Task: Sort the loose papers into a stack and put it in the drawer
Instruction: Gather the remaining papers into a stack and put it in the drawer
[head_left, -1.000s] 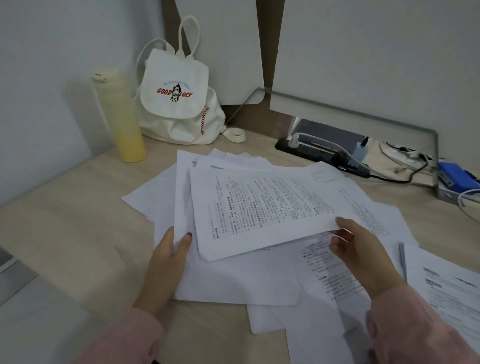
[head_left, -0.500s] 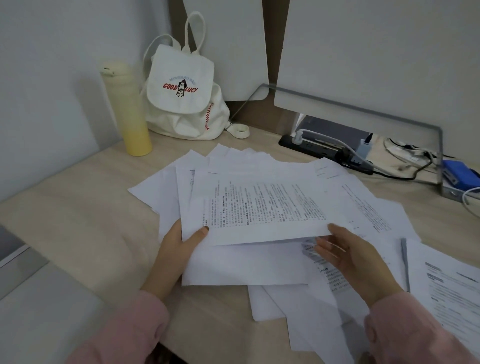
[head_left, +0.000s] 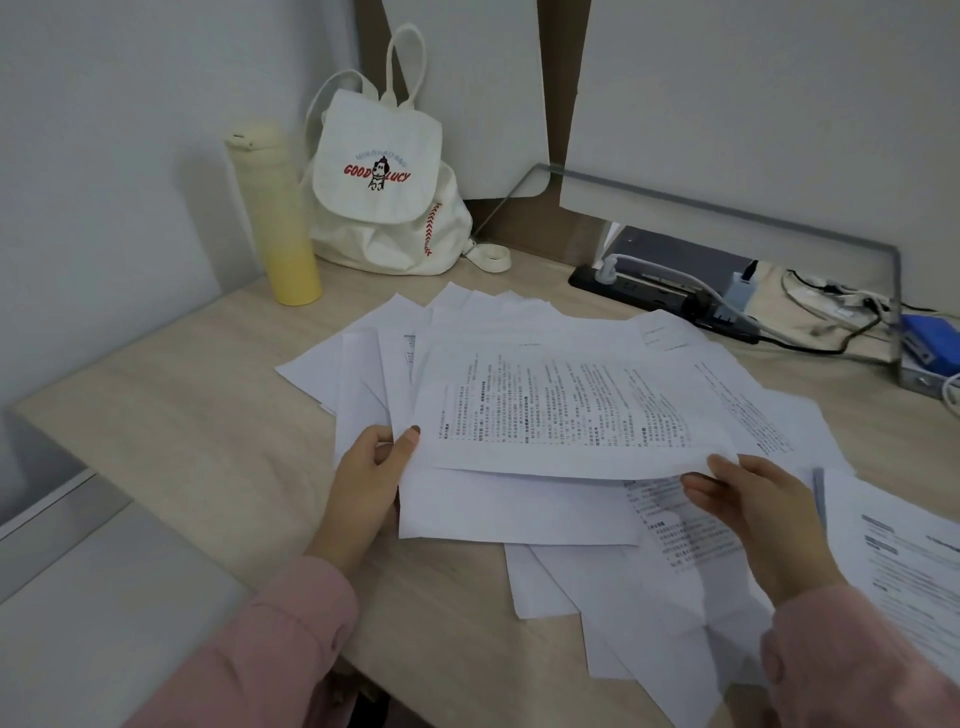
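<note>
Several loose white papers (head_left: 467, 332) lie fanned and overlapping across the middle of the wooden desk (head_left: 182, 415). A printed sheet (head_left: 571, 415) lies on top of the pile. My left hand (head_left: 371, 483) pinches that sheet's left edge between thumb and fingers. My right hand (head_left: 753, 504) holds its lower right corner, thumb on top and fingers curled under. More printed pages (head_left: 914, 571) lie at the right edge, and others (head_left: 649, 613) stick out toward me under the pile. No drawer is in view.
A yellow bottle (head_left: 275, 218) and a white canvas backpack (head_left: 384, 187) stand at the back left. A black power strip (head_left: 660, 301) with cables and a blue box (head_left: 930, 348) sit at the back right. A pen (head_left: 820, 493) lies among the right-hand papers.
The top printed sheet has turned and come lower, lying flatter over the pile. My left thumb has shifted from the lower sheets onto its left edge. My right hand stays at the corner.
</note>
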